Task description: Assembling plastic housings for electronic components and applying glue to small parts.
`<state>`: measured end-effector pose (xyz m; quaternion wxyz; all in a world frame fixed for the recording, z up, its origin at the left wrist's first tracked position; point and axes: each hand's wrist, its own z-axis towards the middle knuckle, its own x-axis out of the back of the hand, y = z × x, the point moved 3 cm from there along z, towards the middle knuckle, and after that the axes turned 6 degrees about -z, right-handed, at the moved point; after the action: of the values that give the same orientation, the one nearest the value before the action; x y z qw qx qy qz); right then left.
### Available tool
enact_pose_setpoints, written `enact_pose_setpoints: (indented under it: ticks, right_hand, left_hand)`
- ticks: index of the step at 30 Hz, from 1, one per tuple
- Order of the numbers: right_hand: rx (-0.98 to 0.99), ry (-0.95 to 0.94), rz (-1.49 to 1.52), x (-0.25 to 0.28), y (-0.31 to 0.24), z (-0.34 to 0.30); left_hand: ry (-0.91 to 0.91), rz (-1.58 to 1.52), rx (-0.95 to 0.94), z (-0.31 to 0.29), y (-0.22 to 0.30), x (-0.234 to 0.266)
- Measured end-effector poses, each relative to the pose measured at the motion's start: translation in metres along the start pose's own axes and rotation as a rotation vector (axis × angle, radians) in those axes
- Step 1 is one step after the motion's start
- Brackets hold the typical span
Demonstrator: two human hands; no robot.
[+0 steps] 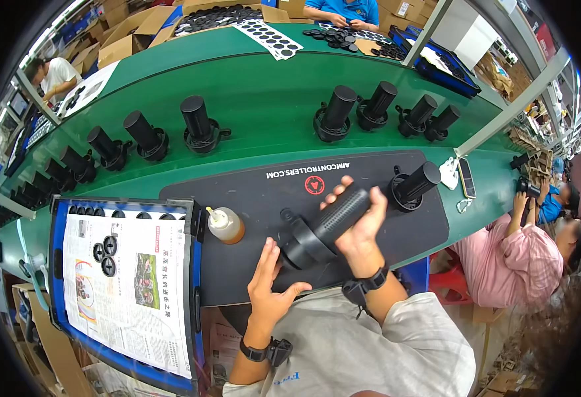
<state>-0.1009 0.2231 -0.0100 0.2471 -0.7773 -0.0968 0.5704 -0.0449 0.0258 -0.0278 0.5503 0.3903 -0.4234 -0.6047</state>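
Note:
A black cylindrical device (342, 215) with a ribbed, perforated body and a wide flared collar is held tilted above the dark mat (250, 192). My right hand (364, 239) wraps round its body, fingers on the far side and thumb on the near side. Close by the collar end, my left hand (269, 291) has its thumb and fingers spread; whether the fingertips touch the collar I cannot tell. Left of the device stands a small bottle (226, 226) of amber liquid with a pale nozzle. Another such device (416, 185) stands on the mat's right end.
Several similar black devices (196, 126) line the green bench's back. At left, a blue tray (194, 284) holds newspaper with black round discs (107, 248). A phone (466, 177) lies at the right. A person in pink (512, 264) sits to the right; others work beyond.

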Motion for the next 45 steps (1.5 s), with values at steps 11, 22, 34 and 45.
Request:
enact_pose_setpoints:
  ticks: [11, 22, 34, 45]
  right_hand:
    - [0.393, -0.526, -0.873, -0.001, -0.010, 0.012]
    - [0.697, -0.398, -0.778, -0.068, -0.020, 0.181]
    - [1.431, -0.152, -1.515, -0.125, -0.002, 0.217]
    - [0.842, -0.466, -1.696, -0.162, 0.134, 0.222]
  left_hand:
    - [-0.360, -0.452, 0.253, -0.054, 0.058, 0.100]
    - [0.041, 0.659, 0.257, -0.026, 0.118, 0.251]
    - [0.413, 1.098, 0.333, 0.052, -0.037, 0.397]
    - [0.368, 0.849, 0.362, -0.010, 0.094, 0.324]
